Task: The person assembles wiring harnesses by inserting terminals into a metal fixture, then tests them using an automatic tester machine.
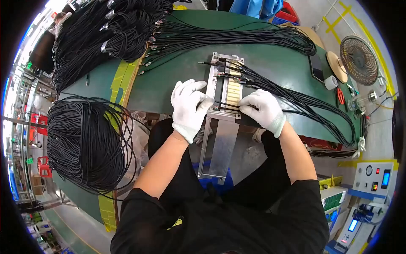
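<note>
A metal fixture (234, 88) with a row of brass-coloured blocks stands at the table's front edge, several black cables lying across its upper part. My left hand (188, 106), in a white glove, is at the fixture's left side. Its thumb and a fingertip close at the left end of a black cable (226, 104) that crosses the lower blocks; the other fingers are loosely bent. At the right side my gloved right hand (263, 109) pinches that cable between thumb and forefinger. The exact grip is partly hidden by the gloves.
Cable lengths (304, 99) loop off to the right over the green table (182, 59). More cables (270, 37) lie along the back. Big black coils (84, 144) cover the left side. A phone (316, 67), a tape roll (330, 83) and a fan (359, 60) stand at the right.
</note>
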A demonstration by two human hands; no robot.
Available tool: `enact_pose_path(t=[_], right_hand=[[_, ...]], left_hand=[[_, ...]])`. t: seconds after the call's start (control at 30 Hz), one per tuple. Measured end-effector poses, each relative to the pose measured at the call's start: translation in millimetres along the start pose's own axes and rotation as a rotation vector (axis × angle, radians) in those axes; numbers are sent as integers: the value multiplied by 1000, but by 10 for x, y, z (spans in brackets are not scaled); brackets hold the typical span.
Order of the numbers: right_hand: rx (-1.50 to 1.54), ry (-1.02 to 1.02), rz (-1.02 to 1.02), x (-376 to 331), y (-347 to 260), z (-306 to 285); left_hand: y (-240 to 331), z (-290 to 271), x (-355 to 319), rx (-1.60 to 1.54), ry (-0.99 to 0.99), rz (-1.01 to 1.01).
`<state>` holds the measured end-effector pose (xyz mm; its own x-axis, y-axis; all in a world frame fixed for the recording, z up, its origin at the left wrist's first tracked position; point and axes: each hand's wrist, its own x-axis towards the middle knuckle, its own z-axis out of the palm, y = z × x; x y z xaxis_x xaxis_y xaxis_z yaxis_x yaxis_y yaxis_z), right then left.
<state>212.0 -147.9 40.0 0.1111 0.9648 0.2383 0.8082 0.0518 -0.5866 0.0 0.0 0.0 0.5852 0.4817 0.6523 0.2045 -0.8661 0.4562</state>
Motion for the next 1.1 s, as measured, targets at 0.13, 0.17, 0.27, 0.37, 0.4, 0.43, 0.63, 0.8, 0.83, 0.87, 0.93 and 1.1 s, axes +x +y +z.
enact_pose_path(t=[0.13, 0.17, 0.27, 0.37, 0.4, 0.43, 0.63, 0.8, 0.83, 0.87, 0.93, 1.1], right_hand=[[-125, 102, -130, 35, 94, -33], [-148, 123, -134, 44, 108, -44], [-210, 157, -143, 51, 121, -21], [-278, 193, -161, 44, 122, -4], [-294, 209, -175, 42, 122, -1], [-304, 209, -177, 42, 124, -1], [-275, 199, -194, 55, 136, 14], [-249, 144, -171, 35, 132, 38], [-265, 113, -162, 27, 133, 36], [-277, 84, -151, 16, 137, 31], [-251, 17, -95, -16, 159, -7], [-389, 407, -48, 104, 356, -119]], left_hand=[[-63, 14, 50, -101, 31, -66], [-81, 15, 64, -115, 33, -84], [-85, 39, 64, -116, 81, -86], [-86, 44, 64, -140, 77, -99], [-85, 41, 64, -151, 65, -108], [-80, 42, 64, -154, 65, -107], [-25, 51, 44, -183, 7, -96], [127, 103, 39, -30, -177, 0], [173, 114, 33, 55, -205, 47], [204, 109, 29, 59, -273, 61], [248, 88, 36, 60, -307, 73], [276, 75, 121, 154, -386, 121]])
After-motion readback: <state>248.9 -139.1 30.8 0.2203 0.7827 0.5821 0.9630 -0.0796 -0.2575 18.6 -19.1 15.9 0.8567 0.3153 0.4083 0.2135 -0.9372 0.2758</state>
